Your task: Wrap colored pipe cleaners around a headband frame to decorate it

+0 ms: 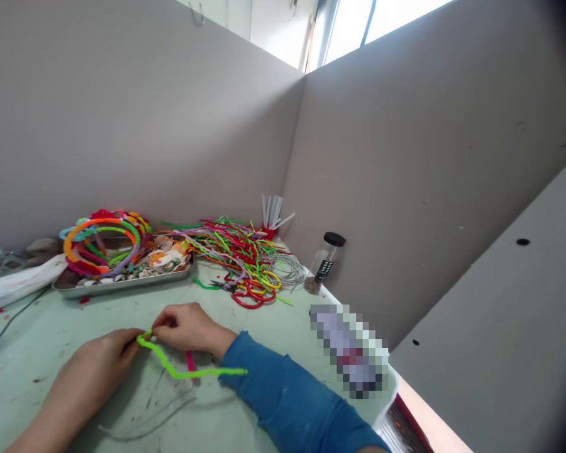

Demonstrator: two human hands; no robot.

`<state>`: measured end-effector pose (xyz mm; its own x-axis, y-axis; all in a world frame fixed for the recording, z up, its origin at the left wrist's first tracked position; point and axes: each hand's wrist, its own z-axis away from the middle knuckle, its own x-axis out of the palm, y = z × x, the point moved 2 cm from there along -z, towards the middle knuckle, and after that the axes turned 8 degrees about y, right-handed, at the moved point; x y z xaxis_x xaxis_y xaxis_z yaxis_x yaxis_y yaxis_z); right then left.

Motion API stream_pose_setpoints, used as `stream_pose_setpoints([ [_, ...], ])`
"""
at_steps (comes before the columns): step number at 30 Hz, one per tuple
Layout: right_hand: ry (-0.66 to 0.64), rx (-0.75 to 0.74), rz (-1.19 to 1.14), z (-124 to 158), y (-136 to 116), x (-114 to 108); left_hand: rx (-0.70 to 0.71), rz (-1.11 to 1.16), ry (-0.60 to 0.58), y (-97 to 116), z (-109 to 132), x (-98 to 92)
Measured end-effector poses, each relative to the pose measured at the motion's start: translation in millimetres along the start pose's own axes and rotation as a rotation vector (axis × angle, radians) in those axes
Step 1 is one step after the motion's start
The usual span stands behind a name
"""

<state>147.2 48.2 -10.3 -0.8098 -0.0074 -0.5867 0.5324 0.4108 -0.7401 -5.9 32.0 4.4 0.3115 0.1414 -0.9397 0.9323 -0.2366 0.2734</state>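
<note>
A bright yellow-green pipe cleaner is pinched near one end by both my hands. Its loose part bends and runs right, passing in front of my right sleeve. My left hand closes thumb and forefinger on it from the left. From the right, my right hand pinches it close to the left fingertips, in a blue sleeve. Between the fingertips the end of the pipe cleaner is partly hidden. Under the right wrist a short pink strip shows. A thin grey wire lies on the table nearer me.
Behind my hands stands a metal tray with shells and colourful pipe-cleaner rings. To its right lie a heap of pipe cleaners, red-handled scissors and coiled wire. A black-capped clear tube and a blurred-out object are at right.
</note>
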Motion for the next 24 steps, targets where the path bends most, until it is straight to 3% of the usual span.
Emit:
stream_pose_setpoints([
  [3, 0.000, -0.022, 0.089, -0.1, -2.8, -0.5, 0.053, -0.104, -0.058, -1.2, 1.7, 4.5],
  [8, -0.012, -0.025, 0.130, 0.6, -6.9, -3.1, 0.057, -0.193, -0.038, 0.4, 2.8, 3.9],
  [19, 0.025, -0.112, 0.163, 1.9, -5.8, -5.4, -0.040, 0.101, -0.103, 3.4, -0.2, -3.7],
  [24, 0.010, -0.159, 0.220, 3.7, -8.1, -6.2, -0.113, 0.118, -0.125, 4.8, -0.2, -4.6],
])
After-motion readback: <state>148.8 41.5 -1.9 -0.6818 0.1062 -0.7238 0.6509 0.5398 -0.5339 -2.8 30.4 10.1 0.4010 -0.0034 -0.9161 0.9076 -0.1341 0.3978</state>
